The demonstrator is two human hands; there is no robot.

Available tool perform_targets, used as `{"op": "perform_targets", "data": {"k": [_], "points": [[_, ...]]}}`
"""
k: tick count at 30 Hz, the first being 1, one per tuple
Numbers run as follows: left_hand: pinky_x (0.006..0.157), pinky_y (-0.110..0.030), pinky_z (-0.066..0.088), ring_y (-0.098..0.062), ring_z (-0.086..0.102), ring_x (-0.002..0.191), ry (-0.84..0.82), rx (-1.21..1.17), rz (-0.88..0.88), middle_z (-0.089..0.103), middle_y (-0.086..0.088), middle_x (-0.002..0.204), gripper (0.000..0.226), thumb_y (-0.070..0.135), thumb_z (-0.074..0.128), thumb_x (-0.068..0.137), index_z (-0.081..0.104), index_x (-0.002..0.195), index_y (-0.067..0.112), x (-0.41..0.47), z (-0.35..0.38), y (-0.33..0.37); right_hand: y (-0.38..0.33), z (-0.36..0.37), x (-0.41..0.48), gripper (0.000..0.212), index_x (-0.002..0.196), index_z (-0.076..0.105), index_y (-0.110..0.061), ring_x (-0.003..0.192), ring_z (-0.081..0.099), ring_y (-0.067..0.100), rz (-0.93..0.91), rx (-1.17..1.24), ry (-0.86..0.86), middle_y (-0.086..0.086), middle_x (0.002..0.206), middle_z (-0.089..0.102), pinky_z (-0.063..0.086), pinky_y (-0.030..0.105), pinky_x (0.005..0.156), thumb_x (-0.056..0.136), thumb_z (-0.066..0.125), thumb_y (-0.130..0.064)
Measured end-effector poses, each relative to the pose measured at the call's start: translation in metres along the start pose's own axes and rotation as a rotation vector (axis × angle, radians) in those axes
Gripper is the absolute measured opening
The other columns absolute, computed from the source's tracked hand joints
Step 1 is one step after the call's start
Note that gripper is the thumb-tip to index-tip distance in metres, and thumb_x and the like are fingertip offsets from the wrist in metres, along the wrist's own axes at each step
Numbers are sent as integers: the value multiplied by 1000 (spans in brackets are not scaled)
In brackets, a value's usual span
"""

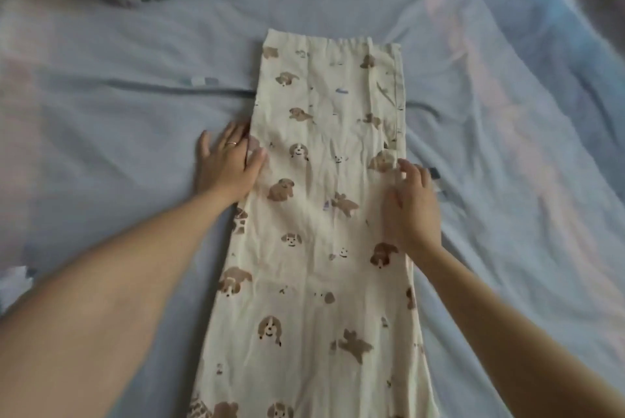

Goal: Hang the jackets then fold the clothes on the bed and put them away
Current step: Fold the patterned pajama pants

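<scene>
Head: left hand (225, 165) and right hand (412, 211) touch trousers (321, 187), fingers (232, 139) loose.

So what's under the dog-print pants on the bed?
The blue-grey bed sheet shows all round the dog-print pants, so they seem to lie on it. A small dark item peeks out at their right edge; anything else beneath is covered.
</scene>
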State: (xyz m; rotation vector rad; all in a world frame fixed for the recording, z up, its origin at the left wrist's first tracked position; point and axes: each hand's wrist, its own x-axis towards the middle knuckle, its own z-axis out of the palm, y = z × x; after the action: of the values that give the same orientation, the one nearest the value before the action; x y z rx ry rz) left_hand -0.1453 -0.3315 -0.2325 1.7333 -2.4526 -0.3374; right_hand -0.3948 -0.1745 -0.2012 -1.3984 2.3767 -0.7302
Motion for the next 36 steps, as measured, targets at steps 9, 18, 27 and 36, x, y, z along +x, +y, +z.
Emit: {"op": "perform_targets", "data": {"k": [9,18,27,36], "points": [[114,-47,16,-19,40,134,166,-35,73,52,-7,139,59,40,31,85,49,133,11,32,15,-9,-54,37,213,44,130,54,-11,88,61,18,402,526,-43,4,114,61,48,15,58,92,59,-32],[113,-47,18,-15,35,138,84,44,96,39,-2,150,62,44,31,86,45,140,17,36,12,-13,-11,12,232,25,74,64,-25,79,59,21,581,437,37,-7,70,59,53,36,75,91,50,-13],[114,-48,18,-14,35,138,88,69,77,38,0,150,63,47,31,86,43,141,18,39,13,-11,-48,19,284,25,71,49,-20,69,44,11,455,541,12,-8,70,48,40,17,56,89,42,-4],[114,-50,19,-14,34,138,91,68,70,39,-1,150,62,46,32,86,43,140,17,40,12,-13,-38,11,255,41,128,48,-16,102,56,11,439,385,212,-1,119,54,39,19,87,89,57,-25]]}}
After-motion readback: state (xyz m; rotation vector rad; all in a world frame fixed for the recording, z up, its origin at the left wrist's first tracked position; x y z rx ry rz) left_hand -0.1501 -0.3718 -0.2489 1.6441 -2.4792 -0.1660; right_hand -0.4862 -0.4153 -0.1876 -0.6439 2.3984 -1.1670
